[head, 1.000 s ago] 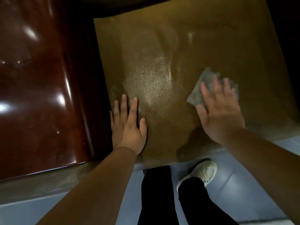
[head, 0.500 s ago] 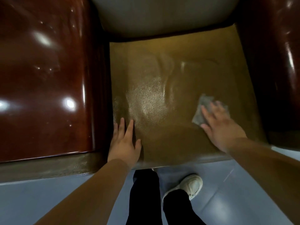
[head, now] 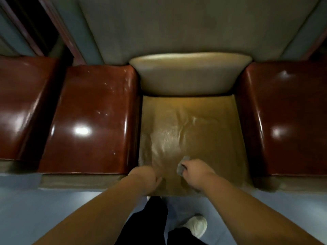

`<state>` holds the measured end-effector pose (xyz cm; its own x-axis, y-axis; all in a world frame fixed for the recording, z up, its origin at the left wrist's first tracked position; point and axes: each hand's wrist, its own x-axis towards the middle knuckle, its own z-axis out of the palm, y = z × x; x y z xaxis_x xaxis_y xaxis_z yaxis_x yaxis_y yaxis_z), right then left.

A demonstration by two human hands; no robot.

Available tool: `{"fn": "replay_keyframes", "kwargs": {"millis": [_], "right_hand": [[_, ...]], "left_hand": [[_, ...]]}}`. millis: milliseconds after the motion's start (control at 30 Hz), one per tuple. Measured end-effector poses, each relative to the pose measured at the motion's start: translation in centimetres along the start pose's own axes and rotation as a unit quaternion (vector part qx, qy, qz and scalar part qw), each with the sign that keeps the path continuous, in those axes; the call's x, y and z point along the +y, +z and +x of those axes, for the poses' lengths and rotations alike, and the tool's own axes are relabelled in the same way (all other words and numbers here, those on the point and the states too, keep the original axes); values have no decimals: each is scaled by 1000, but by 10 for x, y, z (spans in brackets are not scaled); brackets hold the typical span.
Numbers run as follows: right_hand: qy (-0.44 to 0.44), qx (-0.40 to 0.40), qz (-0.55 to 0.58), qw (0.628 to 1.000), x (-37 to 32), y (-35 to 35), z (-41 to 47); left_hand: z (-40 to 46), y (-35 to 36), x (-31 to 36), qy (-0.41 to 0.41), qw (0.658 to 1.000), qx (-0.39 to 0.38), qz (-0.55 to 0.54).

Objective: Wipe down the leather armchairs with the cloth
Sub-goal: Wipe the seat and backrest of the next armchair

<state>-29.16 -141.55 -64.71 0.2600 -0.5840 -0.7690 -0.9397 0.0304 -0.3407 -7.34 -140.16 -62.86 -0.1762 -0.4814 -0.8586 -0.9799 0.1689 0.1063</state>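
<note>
- The right hand [head: 196,171] holds the cloth [head: 182,166] bunched up at the seat's [head: 191,124] front edge.
- The left hand [head: 147,177] looks empty; its fingers are blurry.
- The brown arms [head: 92,121] probably still need wiping.

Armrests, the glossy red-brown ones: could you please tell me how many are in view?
3: one left of the seat at, one right of it at, and one at the far left edge, cut off by the frame. More may lie outside.

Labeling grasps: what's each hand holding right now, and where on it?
Right hand grips the grey cloth, bunched in its fingers. Left hand holds nothing visible.
</note>
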Motion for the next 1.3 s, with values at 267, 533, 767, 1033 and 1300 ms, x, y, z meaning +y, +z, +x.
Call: {"fn": "replay_keyframes", "kwargs": {"millis": [267, 533, 767, 1033, 1300], "right_hand": [[8, -43, 83, 996, -76, -93, -63], [-20, -9, 107, 994, -158, -159, -100], [-52, 119, 57, 990, -210, -229, -113], [-105, 198, 42, 974, -209, -311, -131], [-137, 234, 21, 962, -163, -365, -152]], "left_hand": [[-91, -39, -57, -42, 999, -6, -33], [-139, -136, -114, -20, 993, 104, -53], [-162, -238, -130, -30, 972, 210, -99], [-188, -303, -107, -21, 947, 300, -114], [-207, -316, -69, -49, 925, 350, -136]]}}
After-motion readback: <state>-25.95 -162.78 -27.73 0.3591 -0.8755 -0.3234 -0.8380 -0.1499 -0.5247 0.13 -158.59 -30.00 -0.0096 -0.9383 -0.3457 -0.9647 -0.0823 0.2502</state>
